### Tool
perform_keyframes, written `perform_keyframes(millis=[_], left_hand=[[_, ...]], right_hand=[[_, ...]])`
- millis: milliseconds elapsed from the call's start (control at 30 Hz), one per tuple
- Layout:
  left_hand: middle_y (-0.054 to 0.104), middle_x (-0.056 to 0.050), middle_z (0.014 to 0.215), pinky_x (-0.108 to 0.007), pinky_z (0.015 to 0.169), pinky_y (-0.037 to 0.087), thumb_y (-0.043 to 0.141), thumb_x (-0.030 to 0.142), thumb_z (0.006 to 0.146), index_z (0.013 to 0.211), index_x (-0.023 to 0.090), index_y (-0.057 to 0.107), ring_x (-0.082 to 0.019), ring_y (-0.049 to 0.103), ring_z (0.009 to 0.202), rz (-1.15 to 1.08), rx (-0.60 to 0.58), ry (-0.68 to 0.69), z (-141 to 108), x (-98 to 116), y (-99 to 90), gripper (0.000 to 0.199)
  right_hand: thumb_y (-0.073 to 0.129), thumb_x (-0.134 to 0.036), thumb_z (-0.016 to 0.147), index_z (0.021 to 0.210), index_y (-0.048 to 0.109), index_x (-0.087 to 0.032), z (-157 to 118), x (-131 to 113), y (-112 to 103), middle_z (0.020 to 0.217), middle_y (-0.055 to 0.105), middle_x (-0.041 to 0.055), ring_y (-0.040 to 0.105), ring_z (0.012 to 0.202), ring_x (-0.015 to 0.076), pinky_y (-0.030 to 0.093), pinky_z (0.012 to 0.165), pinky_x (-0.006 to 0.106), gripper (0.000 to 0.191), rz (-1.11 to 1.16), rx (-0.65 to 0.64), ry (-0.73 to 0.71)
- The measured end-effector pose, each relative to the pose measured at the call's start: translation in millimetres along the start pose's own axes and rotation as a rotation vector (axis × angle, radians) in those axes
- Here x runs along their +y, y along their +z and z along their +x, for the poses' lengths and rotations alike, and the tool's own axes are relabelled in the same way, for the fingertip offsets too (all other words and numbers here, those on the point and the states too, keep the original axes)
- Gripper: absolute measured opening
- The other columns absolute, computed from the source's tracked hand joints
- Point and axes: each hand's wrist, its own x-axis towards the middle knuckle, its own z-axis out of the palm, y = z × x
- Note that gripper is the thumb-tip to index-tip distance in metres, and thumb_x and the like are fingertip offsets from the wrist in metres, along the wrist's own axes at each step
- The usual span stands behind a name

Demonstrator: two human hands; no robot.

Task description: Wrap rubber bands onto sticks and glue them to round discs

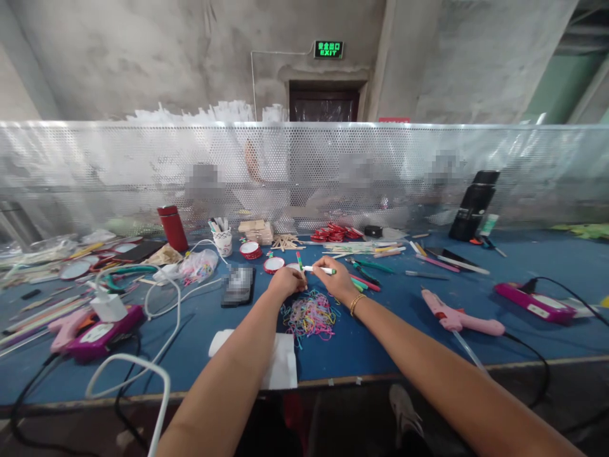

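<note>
Left hand (287,282) pinches a stick (299,259), right hand (339,279) a marker (324,270); a sign (328,50) reads "安全出口 EXIT".

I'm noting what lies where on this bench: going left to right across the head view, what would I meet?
Left-hand purple power strip, red bottle, cup of pens, tangled coloured bands, teal-handled pliers, black bottle.

red-and-green stick (299,260) near-upright, white marker (327,271) sideways

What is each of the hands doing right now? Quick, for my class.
Left hand: closed on a small stick with a coloured end.
Right hand: closed on a white marker.
</note>
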Motion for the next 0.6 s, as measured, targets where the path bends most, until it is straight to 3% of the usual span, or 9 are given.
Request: perform_keyframes(millis=[600], left_hand=[[0.062,-0.001,0.058,-0.016,0.049,0.043,0.065,0.017,0.066,0.063,0.014,0.063,-0.009,0.055,0.051,-0.065,-0.007,0.000,4.1,-6.1,-0.7,0.004]], right_hand=[[0.048,-0.035,0.080,0.074,0.058,-0.020,0.1,-2.1,0.2,0.075,0.064,0.0014,0.056,0.073,0.0168,0.042,0.070,0.026,0.020,-0.012,0.014,-0.001]])
